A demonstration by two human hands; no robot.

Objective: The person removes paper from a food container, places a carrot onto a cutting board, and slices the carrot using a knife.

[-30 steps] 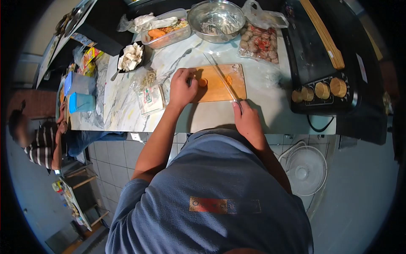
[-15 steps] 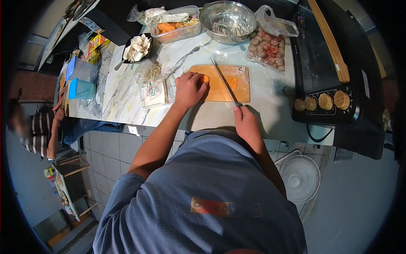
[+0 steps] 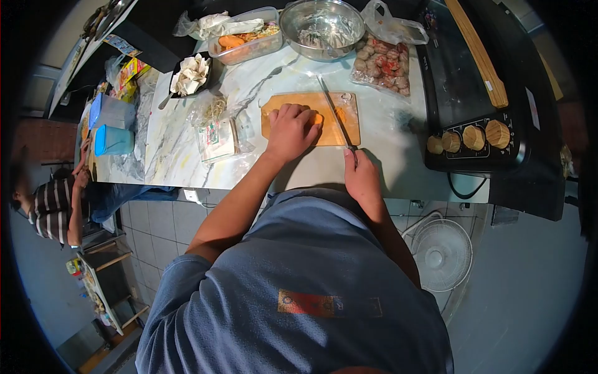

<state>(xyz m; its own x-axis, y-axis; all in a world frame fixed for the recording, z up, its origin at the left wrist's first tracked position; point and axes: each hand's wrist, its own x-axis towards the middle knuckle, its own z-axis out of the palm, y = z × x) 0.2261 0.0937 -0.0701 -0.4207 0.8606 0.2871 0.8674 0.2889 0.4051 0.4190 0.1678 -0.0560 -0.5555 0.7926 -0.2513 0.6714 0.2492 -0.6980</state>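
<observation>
On the wooden cutting board (image 3: 311, 101), my left hand (image 3: 291, 132) is closed over a piece of carrot (image 3: 317, 118), whose orange end shows past the fingers. The rest of the carrot is hidden under the hand. My right hand (image 3: 362, 174) grips the handle of a long knife (image 3: 335, 112). Its blade slants across the board, with the tip beyond the far edge. Just right of the blade lie thin orange carrot slices (image 3: 341, 115). Left of the board are a plastic-wrapped white packet (image 3: 217, 141) and a clear bag (image 3: 212, 111).
A metal bowl (image 3: 322, 31), a food container (image 3: 252, 47) and a bag of meatballs (image 3: 381, 67) stand along the back. A black dish (image 3: 190, 76) holds folded pale pieces. At right is a black stove (image 3: 479, 149); a person (image 3: 59, 202) works at far left.
My left hand has moved right across the board, closer to the blade, with the carrot. The knife has shifted slightly right over the board. The whole view has shifted a little.
</observation>
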